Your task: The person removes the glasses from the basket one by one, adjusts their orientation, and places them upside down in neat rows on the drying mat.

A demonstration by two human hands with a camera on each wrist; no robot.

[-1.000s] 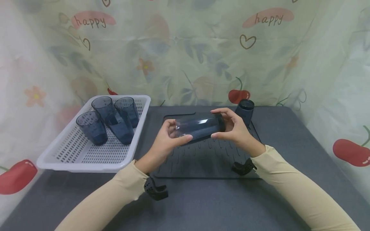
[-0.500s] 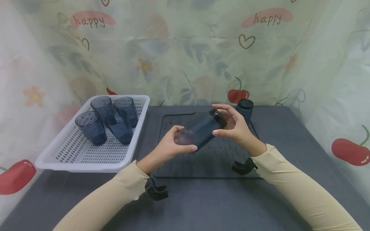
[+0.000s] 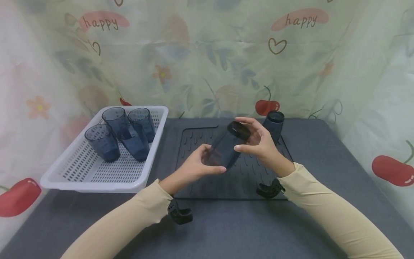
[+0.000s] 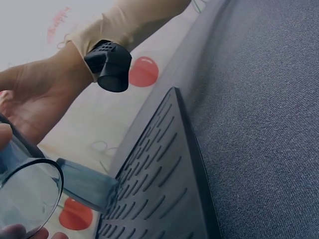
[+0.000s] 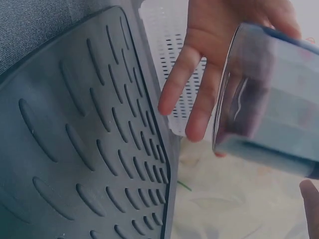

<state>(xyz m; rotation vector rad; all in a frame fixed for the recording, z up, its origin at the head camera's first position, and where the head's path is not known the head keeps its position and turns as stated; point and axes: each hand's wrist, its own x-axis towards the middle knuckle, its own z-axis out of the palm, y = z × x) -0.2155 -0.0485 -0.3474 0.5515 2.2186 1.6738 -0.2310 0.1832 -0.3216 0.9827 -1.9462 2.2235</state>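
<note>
A dark blue drinking glass [image 3: 230,142] is held in the air, tilted, its base up to the right and its rim down to the left. My right hand [image 3: 262,143] grips it near the base, thumb in front and fingers behind. At the rim end my left hand [image 3: 195,162] holds it between thumb and fingers. In the right wrist view, two fingers of the left hand [image 5: 217,47] stretch past the glass [image 5: 279,99]. The left wrist view shows its open rim [image 4: 61,181] close up. Below lies a black ridged drying mat [image 3: 223,189].
A white perforated basket [image 3: 152,154] at the left holds several blue glasses, upright or leaning. Another glass [image 3: 274,126] stands upside down at the mat's far right corner. A dark grey cloth [image 3: 226,230] covers the table, and a printed curtain [image 3: 200,64] hangs behind.
The glass has swung from nearly level to a steeper tilt, base up and rim down. My left hand has moved right and slightly down with the rim; my right hand has stayed nearly in place.
</note>
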